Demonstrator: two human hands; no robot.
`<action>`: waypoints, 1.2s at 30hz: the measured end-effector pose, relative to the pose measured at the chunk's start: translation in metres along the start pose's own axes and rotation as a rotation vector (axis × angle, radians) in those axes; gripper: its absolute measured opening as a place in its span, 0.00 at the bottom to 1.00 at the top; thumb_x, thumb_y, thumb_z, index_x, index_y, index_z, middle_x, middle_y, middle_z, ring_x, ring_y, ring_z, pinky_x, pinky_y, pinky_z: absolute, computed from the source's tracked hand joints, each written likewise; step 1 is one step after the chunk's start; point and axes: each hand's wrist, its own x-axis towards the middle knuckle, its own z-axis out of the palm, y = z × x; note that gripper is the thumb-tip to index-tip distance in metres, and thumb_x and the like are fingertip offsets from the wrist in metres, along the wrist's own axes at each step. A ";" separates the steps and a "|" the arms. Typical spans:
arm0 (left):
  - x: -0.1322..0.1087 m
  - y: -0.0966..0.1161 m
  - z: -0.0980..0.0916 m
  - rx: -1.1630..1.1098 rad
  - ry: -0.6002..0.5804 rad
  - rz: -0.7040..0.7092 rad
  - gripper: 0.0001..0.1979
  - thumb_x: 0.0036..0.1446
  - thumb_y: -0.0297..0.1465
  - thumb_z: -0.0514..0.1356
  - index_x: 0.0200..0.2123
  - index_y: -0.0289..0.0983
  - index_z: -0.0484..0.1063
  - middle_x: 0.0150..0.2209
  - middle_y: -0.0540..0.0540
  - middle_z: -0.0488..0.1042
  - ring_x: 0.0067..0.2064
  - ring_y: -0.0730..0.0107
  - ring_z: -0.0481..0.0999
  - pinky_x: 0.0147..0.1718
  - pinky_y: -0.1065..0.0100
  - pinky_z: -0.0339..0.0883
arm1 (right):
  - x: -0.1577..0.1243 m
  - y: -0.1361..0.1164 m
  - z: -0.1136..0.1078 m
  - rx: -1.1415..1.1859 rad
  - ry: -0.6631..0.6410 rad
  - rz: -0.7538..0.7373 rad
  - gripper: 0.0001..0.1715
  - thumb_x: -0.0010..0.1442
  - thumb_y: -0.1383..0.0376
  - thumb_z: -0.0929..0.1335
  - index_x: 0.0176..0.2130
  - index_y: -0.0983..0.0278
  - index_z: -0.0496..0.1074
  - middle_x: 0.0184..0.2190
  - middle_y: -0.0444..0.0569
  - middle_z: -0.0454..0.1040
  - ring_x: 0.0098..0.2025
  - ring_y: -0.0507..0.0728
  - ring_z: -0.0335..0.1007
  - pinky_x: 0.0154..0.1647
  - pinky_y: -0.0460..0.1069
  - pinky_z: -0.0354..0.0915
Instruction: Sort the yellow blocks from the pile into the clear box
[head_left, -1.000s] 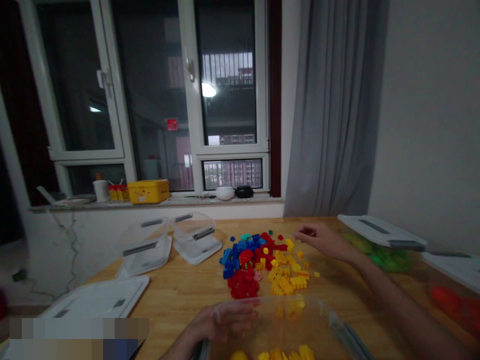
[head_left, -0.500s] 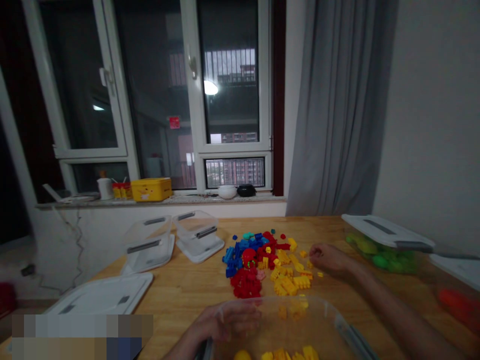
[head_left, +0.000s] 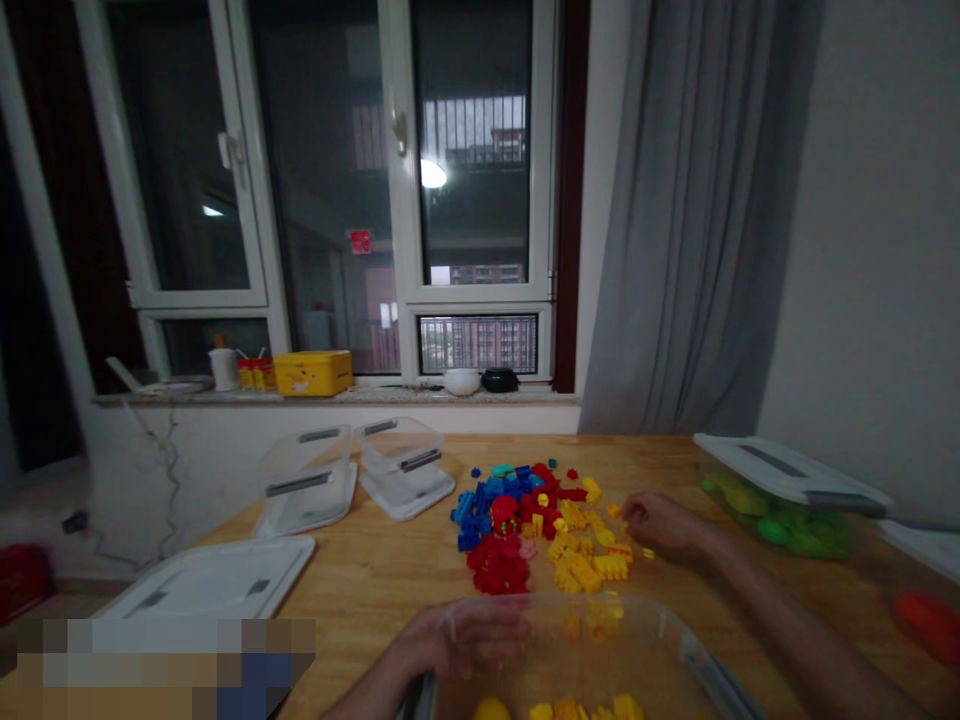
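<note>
A clear plastic box (head_left: pixel 645 650) stands at the bottom of the view, with several yellow toy bricks (head_left: pixel 589 710) and a yellow ball (head_left: pixel 492 709) inside. My left hand (head_left: pixel 469 640) is curved round its far left corner, fingers seen through the plastic along the far wall. Beyond the box lies a pile of toy bricks: yellow (head_left: pixel 581 570), red (head_left: pixel 499 570) and blue (head_left: pixel 472 525). At the right edge of the yellow ones, my right hand (head_left: pixel 656 520) is low over the table, fingertips pinched together beside a small yellow piece (head_left: pixel 614 510). What those fingertips hold is hidden.
Two clear boxes (head_left: pixel 304 465) (head_left: pixel 397 445) stand on white lids at the back left; another white lid (head_left: pixel 217 585) lies nearer. At right is a lidded box of green pieces (head_left: pixel 787 530), with red pieces (head_left: pixel 926 620) nearer. A window sill (head_left: pixel 390 398) runs behind.
The whole view has shifted slightly, so things sit a little farther right. A small yellow piece by my right fingertips no longer shows. My left hand stays at the box corner.
</note>
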 end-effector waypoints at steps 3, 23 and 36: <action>-0.001 0.003 0.003 0.021 0.006 0.020 0.41 0.54 0.32 0.63 0.72 0.41 0.62 0.73 0.36 0.63 0.74 0.33 0.57 0.70 0.32 0.39 | -0.002 -0.002 -0.003 -0.014 0.005 -0.002 0.13 0.49 0.71 0.66 0.36 0.68 0.77 0.31 0.50 0.79 0.33 0.55 0.70 0.30 0.47 0.56; 0.001 0.002 0.001 0.030 -0.017 0.024 0.41 0.51 0.30 0.63 0.70 0.42 0.65 0.73 0.38 0.63 0.74 0.33 0.56 0.70 0.31 0.38 | -0.002 0.000 -0.005 -0.099 -0.036 0.004 0.23 0.49 0.74 0.70 0.47 0.68 0.77 0.37 0.50 0.79 0.36 0.55 0.71 0.32 0.47 0.56; -0.001 -0.007 -0.005 -0.020 -0.042 0.100 0.41 0.47 0.30 0.65 0.68 0.45 0.69 0.71 0.42 0.68 0.73 0.33 0.59 0.70 0.32 0.40 | -0.007 -0.004 -0.009 -0.098 0.003 0.009 0.26 0.52 0.75 0.68 0.51 0.68 0.78 0.35 0.51 0.81 0.35 0.56 0.72 0.32 0.48 0.56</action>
